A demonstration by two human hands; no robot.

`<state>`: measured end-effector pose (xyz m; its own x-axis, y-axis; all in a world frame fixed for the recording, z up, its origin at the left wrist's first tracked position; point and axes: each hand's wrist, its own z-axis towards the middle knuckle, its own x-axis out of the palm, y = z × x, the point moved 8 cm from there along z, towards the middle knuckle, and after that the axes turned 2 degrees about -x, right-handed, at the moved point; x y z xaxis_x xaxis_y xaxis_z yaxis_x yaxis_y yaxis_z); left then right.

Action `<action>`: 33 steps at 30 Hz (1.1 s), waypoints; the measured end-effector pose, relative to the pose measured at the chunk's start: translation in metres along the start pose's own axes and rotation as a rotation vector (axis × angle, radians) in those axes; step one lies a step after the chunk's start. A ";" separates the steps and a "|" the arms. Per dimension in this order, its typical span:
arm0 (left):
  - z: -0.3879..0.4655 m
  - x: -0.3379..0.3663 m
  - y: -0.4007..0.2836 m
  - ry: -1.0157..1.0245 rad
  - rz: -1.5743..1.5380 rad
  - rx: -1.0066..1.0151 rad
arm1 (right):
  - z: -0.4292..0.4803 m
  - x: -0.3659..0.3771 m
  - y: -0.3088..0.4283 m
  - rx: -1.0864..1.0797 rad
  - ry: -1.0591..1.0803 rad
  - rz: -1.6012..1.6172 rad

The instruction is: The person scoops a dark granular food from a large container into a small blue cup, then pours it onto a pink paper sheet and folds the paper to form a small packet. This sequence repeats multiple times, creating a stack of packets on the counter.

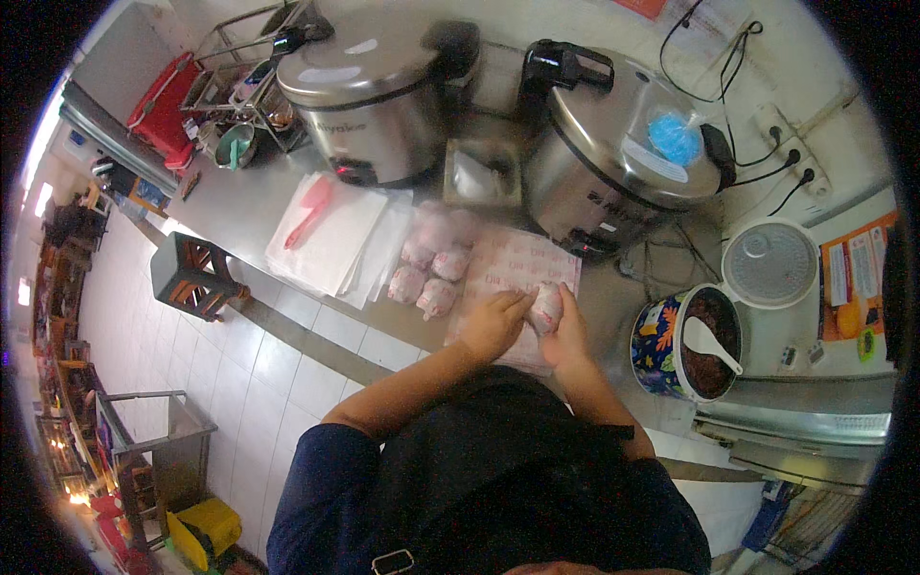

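A paper-wrapped bundle [548, 307], rounded and printed in red, sits between my two hands. My right hand [566, 338] cups it from the right, thumb and fingers around its side. The fingers of my left hand [497, 322] press against its left side. Below the hands lies a stack of printed wrapping paper [514, 262], partly covered by my forearms. Several similar wrapped bundles [437, 266] are grouped left of the stack; the far ones look hazy. What the wrapping holds is hidden.
Two large steel rice cookers [392, 136] [596, 190] stand behind, a metal container [481, 172] between them. White sheets [327, 230] carry a pink spatula [305, 215]. At right are a patterned pot [658, 345] with dark food and a white rice paddle [708, 341], plus a round lid [770, 262].
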<state>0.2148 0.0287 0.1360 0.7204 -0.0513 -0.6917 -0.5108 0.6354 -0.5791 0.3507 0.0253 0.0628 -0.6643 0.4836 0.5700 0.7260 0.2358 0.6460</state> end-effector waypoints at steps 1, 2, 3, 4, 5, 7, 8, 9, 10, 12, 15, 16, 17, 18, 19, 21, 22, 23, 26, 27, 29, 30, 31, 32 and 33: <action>-0.003 -0.006 -0.009 -0.028 -0.044 -0.071 | -0.003 0.004 0.006 -0.051 -0.067 -0.058; -0.002 -0.014 -0.015 -0.081 -0.061 -0.129 | -0.006 0.013 0.017 -0.176 -0.071 -0.142; 0.002 -0.016 -0.015 -0.087 -0.226 -0.197 | -0.010 0.016 0.023 -0.249 -0.142 -0.214; 0.006 -0.017 -0.016 -0.110 -0.366 -0.252 | -0.015 0.018 0.028 -0.317 -0.213 -0.285; 0.007 -0.019 -0.016 -0.158 -0.510 -0.288 | -0.018 0.031 0.032 -0.403 -0.102 -0.263; 0.011 -0.013 -0.008 -0.128 -0.880 -0.374 | -0.027 0.056 0.041 -0.588 0.177 -0.209; 0.012 -0.010 -0.003 -0.124 -1.027 -0.418 | -0.026 0.054 0.040 -0.581 0.128 -0.298; 0.010 -0.007 0.002 -0.100 -1.176 -0.460 | -0.025 0.056 0.040 -0.592 0.134 -0.385; 0.008 -0.017 0.006 -0.095 -0.822 -0.423 | -0.022 0.055 0.038 -0.583 0.114 -0.467; 0.000 -0.029 0.012 -0.021 -0.121 -0.378 | -0.012 0.051 0.029 -0.453 0.077 -0.487; -0.013 -0.039 0.014 -0.169 -0.490 -0.381 | -0.003 0.054 0.010 -0.281 0.043 -0.501; -0.015 -0.042 0.011 -0.165 -0.440 -0.348 | -0.003 0.059 0.002 -0.226 0.052 -0.503; -0.016 -0.043 0.008 -0.161 -0.388 -0.312 | -0.002 0.064 -0.016 -0.073 0.088 -0.391; -0.016 -0.045 0.006 -0.159 -0.351 -0.263 | -0.003 0.072 -0.032 0.078 0.135 -0.280; -0.019 -0.048 0.016 -0.191 -0.429 -0.317 | -0.003 0.077 -0.048 0.232 0.124 -0.174; -0.028 -0.053 0.040 -0.254 -0.640 -0.406 | -0.006 0.098 -0.062 0.287 0.292 -0.155; -0.032 -0.063 0.046 -0.277 -0.467 -0.365 | -0.005 0.102 -0.070 0.313 0.260 -0.135; -0.037 -0.071 0.058 -0.303 -0.406 -0.385 | -0.005 0.111 -0.076 0.329 0.305 -0.073; -0.057 -0.087 0.102 -0.344 -0.267 -0.556 | -0.004 0.130 -0.107 0.419 0.333 -0.113; -0.062 -0.090 0.115 -0.323 -0.265 -0.589 | -0.002 0.130 -0.113 0.420 0.294 -0.146; -0.069 -0.097 0.142 -0.304 -0.254 -0.640 | 0.002 0.133 -0.103 0.154 0.345 -0.461; -0.064 -0.098 0.152 -0.268 -0.259 -0.603 | 0.003 0.127 -0.102 0.130 0.313 -0.508; -0.062 -0.093 0.159 -0.188 -0.223 -0.601 | 0.004 0.122 -0.096 0.081 0.322 -0.533; -0.058 -0.088 0.164 -0.133 -0.190 -0.585 | 0.004 0.106 -0.095 0.156 0.268 -0.515; -0.054 -0.083 0.171 -0.065 -0.169 -0.585 | 0.001 0.097 -0.087 0.183 0.331 -0.442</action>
<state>0.0426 0.0994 0.0708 0.8317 -0.0561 -0.5523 -0.5464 0.0935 -0.8323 0.2233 0.0527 0.0608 -0.9103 0.0237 0.4133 0.3663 0.5113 0.7775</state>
